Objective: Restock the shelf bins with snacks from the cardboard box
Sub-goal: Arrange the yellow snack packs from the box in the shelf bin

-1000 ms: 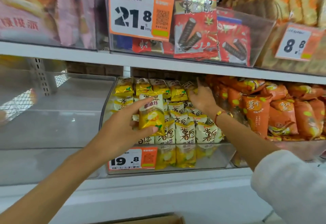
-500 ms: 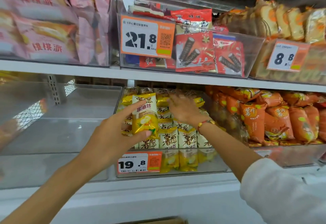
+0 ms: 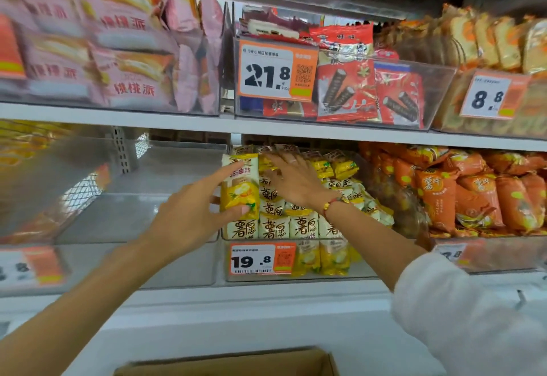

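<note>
Two hands at the yellow-snack bin (image 3: 364, 263): left grip (image 3: 192, 215) pinches a packet (image 3: 240, 189), right grip (image 3: 296, 180) flat on stacked packets (image 3: 273, 224)

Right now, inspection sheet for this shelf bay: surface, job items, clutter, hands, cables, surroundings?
Surface: white shelf carrying clear bins.
Job's things: yellow snack pack held upright at the left front of the yellow-snack bin, tagged 19.8; cardboard box at the bottom edge, contents hidden.
Clutter: nothing seen.
Hands: left hand grips the pack between thumb and fingers; right hand lies flat on the stocked packs, fingers straight.
Cables: nothing seen.
Surroundings: empty-looking clear bin to the left, orange snack packs to the right, red wafer packs above.
</note>
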`<control>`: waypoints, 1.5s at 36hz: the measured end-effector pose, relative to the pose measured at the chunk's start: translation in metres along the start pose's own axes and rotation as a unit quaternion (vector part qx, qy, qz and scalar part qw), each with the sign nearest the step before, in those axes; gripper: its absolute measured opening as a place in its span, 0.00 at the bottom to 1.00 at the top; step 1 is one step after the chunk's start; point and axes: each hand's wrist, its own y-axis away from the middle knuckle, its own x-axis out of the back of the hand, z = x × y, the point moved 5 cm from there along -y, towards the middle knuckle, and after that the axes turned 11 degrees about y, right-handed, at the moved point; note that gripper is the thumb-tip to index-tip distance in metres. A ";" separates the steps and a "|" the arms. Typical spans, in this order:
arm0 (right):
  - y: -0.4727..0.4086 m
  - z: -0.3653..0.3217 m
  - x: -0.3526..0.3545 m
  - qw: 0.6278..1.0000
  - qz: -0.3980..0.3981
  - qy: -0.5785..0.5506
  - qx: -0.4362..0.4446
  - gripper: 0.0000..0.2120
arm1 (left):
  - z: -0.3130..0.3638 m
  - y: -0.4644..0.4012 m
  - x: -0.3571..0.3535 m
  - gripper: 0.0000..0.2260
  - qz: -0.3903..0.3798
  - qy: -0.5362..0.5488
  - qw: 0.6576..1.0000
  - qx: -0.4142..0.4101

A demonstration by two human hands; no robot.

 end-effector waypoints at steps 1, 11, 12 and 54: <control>0.007 0.005 0.002 1.000 0.014 0.018 0.001 0.24 | 0.003 -0.008 -0.003 0.31 -0.004 -0.040 0.999 -0.003; 0.039 0.079 -0.013 0.997 -0.051 0.006 -0.064 0.26 | -0.019 -0.064 -0.019 0.28 -0.063 -0.320 0.944 0.053; 0.039 0.074 -0.016 0.997 -0.057 -0.026 -0.043 0.26 | -0.018 -0.065 -0.018 0.28 -0.064 -0.325 0.942 0.050; 0.236 -0.052 -0.121 0.971 -0.218 -0.045 0.083 0.11 | -0.076 0.168 -0.065 0.09 -0.033 -0.146 0.987 0.052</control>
